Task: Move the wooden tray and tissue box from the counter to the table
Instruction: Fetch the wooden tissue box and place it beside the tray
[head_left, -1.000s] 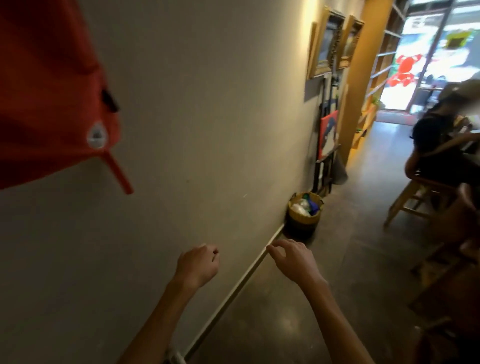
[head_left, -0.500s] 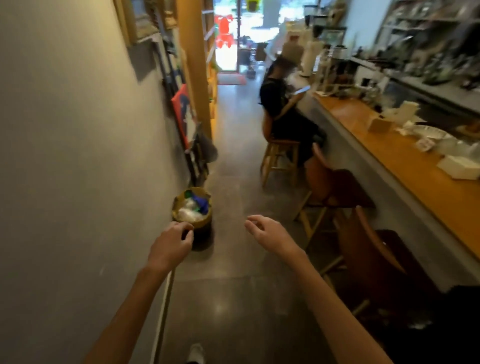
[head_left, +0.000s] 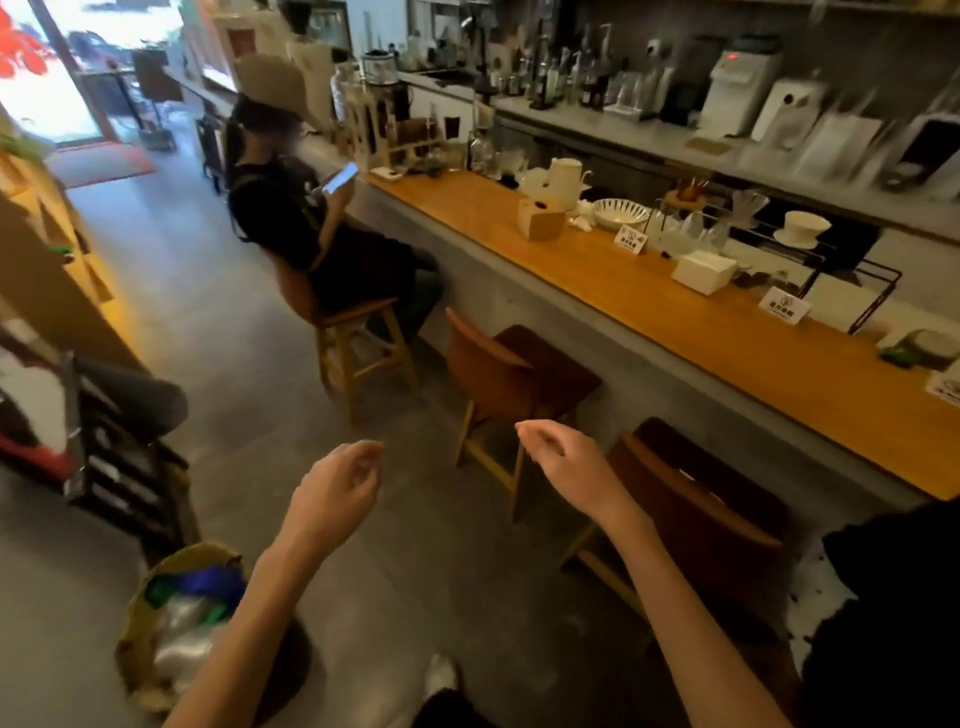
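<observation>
A wooden tissue box (head_left: 540, 218) stands on the long wooden counter (head_left: 675, 317) at the right, beside a patterned bowl (head_left: 621, 213). A white box (head_left: 704, 271) sits further along the same counter. I cannot make out a wooden tray. My left hand (head_left: 337, 488) and my right hand (head_left: 566, 462) hang over the floor in front of me, fingers loosely curled, both holding nothing. They are well short of the counter.
Two empty brown stools (head_left: 511, 384) (head_left: 696, 514) stand along the counter. A person sits on a third stool (head_left: 358, 332) looking at a phone. A basket of rubbish (head_left: 176, 618) is on the floor at lower left. Shelves and a dark rack (head_left: 119, 457) line the left side.
The view has swung right, from the wall to the aisle to the counter. Both hands stayed empty in front of me, and the basket now lies at lower left.
</observation>
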